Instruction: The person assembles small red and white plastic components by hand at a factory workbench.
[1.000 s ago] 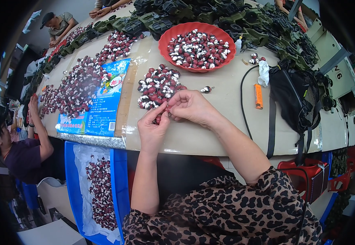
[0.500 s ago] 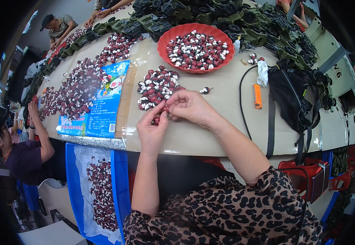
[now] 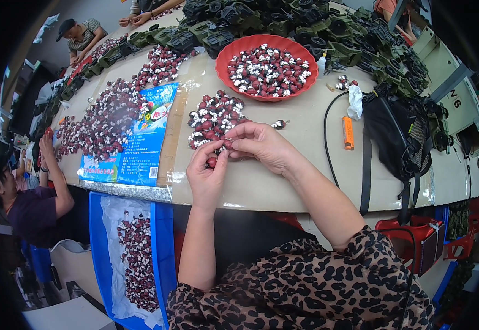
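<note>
The red scalloped bowl point(image 3: 267, 98) on the tabletop point(image 3: 289, 181) is taken as reference. On its near side, slightly to its left, a small red piece point(image 3: 228, 144) is held between the fingertips of both hands. The grip of the left hand point(image 3: 204, 173) is narrow, its thumb and forefinger pinched at the piece; a second red piece point(image 3: 211, 162) is seen within its curled fingers. The grip of the right hand point(image 3: 265, 148) is likewise narrow, thumb against forefinger on the same piece. Fine detail at the contact is too small to be resolved. The bowl is filled with red-and-white pieces point(image 3: 270, 69). A loose pile point(image 3: 216, 118) of the same kind is found at the bowl's near left, just beyond the fingertips; a single piece point(image 3: 278, 124) is noted directly on the near side of the bowl. Farther left of the bowl, a larger heap point(image 3: 107, 118) is partly spread over a blue printed sheet point(image 3: 143, 157). To the bowl's right and nearer, an orange box point(image 3: 348, 133) and a black bag point(image 3: 396, 137) are observed. Behind and right of the bowl, dark green toy vehicles point(image 3: 360, 44) are massed.
</note>
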Motion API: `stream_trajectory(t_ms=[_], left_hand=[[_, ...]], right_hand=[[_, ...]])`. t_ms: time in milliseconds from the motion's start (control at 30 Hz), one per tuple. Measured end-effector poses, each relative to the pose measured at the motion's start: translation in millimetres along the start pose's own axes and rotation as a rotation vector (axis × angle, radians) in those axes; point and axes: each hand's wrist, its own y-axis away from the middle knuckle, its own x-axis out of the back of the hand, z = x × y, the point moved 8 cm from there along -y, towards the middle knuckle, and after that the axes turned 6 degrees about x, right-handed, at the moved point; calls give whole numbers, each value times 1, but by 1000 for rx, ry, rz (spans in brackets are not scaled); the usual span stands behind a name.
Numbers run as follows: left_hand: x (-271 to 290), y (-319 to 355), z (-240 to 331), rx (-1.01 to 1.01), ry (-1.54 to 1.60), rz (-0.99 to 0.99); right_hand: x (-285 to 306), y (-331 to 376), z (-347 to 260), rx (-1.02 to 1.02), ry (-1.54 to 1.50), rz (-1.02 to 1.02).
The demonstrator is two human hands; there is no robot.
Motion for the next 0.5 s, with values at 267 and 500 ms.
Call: stream_trajectory(t_ms=[267, 500], left_hand=[[-1, 1, 4, -2, -11, 28], [-1, 1, 13, -89, -97, 42]], right_hand=[[2, 0, -2, -7, -31, 25], [0, 1, -4, 0, -17, 12]])
